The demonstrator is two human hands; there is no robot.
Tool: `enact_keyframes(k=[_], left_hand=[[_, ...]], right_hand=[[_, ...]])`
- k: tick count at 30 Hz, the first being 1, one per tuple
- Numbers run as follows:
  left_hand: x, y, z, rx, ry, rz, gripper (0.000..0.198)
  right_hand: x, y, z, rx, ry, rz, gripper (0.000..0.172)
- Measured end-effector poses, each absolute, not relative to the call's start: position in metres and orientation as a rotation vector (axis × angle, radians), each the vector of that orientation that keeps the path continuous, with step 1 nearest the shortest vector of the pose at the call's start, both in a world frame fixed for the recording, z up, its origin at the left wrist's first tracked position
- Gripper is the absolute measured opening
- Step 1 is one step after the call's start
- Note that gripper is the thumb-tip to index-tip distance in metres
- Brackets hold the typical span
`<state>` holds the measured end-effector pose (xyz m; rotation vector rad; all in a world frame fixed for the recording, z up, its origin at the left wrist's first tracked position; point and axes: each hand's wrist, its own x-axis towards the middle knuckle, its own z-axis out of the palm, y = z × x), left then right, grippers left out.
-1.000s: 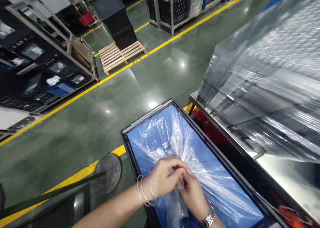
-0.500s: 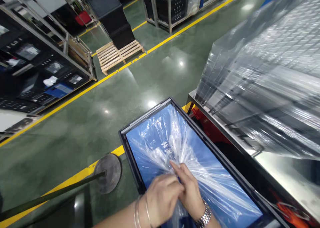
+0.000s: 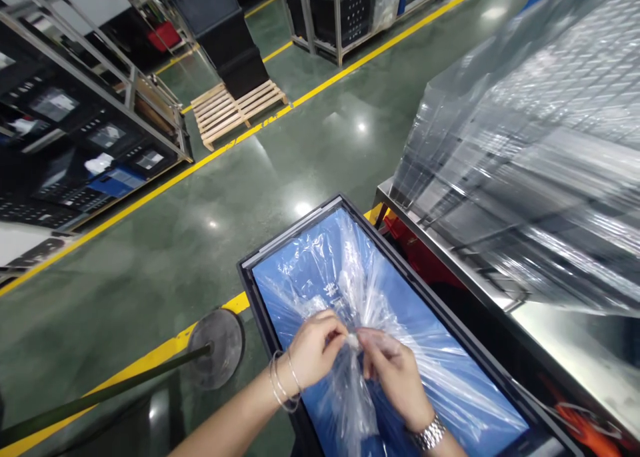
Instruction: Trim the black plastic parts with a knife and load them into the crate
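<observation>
Clear plastic film [image 3: 350, 403] is gathered into a bunch over a blue panel [image 3: 310, 257] set in a dark frame [image 3: 410, 270]. My left hand [image 3: 317, 347], with thin bangles at the wrist, pinches the gathered film from the left side. From the right, my right hand [image 3: 395, 370], wearing a metal watch [image 3: 431, 433], pinches the same gather. The fingertips of both hands almost meet at its neck. Below them a loose tail of film hangs toward the bottom of the view.
On the right, film-wrapped stacked goods [image 3: 525, 150] stand on a metal-edged bench [image 3: 445, 257]. A round post base [image 3: 217, 347] lies at lower left. Racks [image 3: 100, 77] and a wooden pallet [image 3: 237, 110] with black bins stand beyond the floor.
My hands were crossed close together over the film. They have come apart to either side of its neck, my left hand moving up and left, my right hand slightly right.
</observation>
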<state>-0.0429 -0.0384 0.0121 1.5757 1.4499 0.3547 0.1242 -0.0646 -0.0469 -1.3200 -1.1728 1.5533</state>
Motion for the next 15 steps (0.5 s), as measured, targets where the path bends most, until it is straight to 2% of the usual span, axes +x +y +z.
enact_keyframes(k=[2, 6, 8, 12, 15], left_hand=[[-0.042, -0.046, 0.012, 1.610, 1.397, 0.462, 0.007], [-0.033, -0.048, 0.001, 1.459, 1.548, 0.486, 0.012], [-0.028, -0.043, -0.006, 1.313, 1.616, 0.439, 0.015], [-0.024, -0.035, -0.008, 1.257, 1.608, 0.412, 0.014], [-0.029, -0.035, 0.002, 1.537, 1.512, 0.394, 0.013]], right_hand=[[0.118, -0.063, -0.050, -1.382, -1.100, 1.558, 0.052], [0.109, -0.064, -0.052, -1.432, -1.068, 1.487, 0.055], [0.109, -0.068, -0.049, -1.433, -1.123, 1.415, 0.051], [0.110, -0.077, -0.043, -1.431, -1.316, 1.221, 0.027], [0.107, -0.080, -0.042, -1.476, -1.410, 1.060, 0.029]])
